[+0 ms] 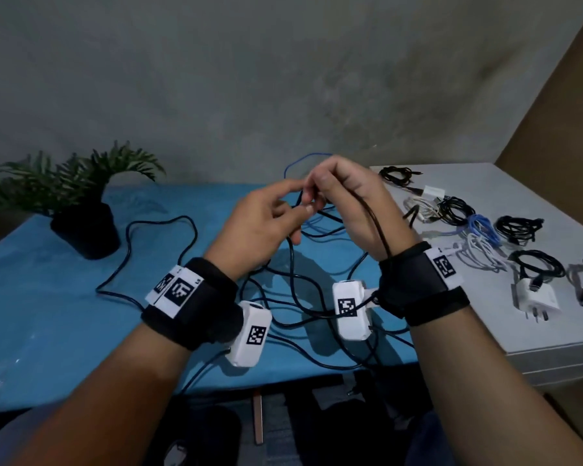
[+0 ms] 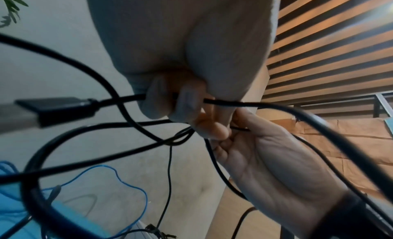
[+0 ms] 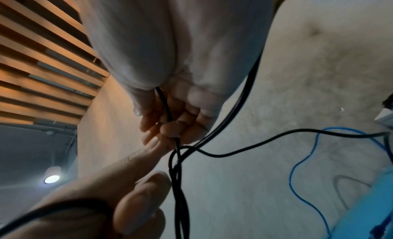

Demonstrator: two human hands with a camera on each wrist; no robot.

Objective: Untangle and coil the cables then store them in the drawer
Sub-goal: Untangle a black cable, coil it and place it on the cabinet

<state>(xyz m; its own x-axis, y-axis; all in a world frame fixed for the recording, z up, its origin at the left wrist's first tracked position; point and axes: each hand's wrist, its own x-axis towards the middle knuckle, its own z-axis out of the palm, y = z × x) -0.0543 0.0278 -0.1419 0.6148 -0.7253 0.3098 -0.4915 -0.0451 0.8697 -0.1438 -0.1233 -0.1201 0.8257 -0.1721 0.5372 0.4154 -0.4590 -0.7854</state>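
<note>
The black cable (image 1: 293,264) is pinched in the right hand (image 1: 347,200), hanging down toward the bench (image 1: 48,314). The left hand (image 1: 263,223), just beside it, pinches the same cable near its plug (image 2: 57,108).

Black cable (image 1: 292,264) being held up, tangled.
It is running through the pinch of the left hand (image 1: 266,223) and the curled fingers of the right hand (image 1: 347,200), crossing itself in a loop just below them, then trailing down in loose bends; a blue cable (image 1: 303,161) is arching just behind.
</note>
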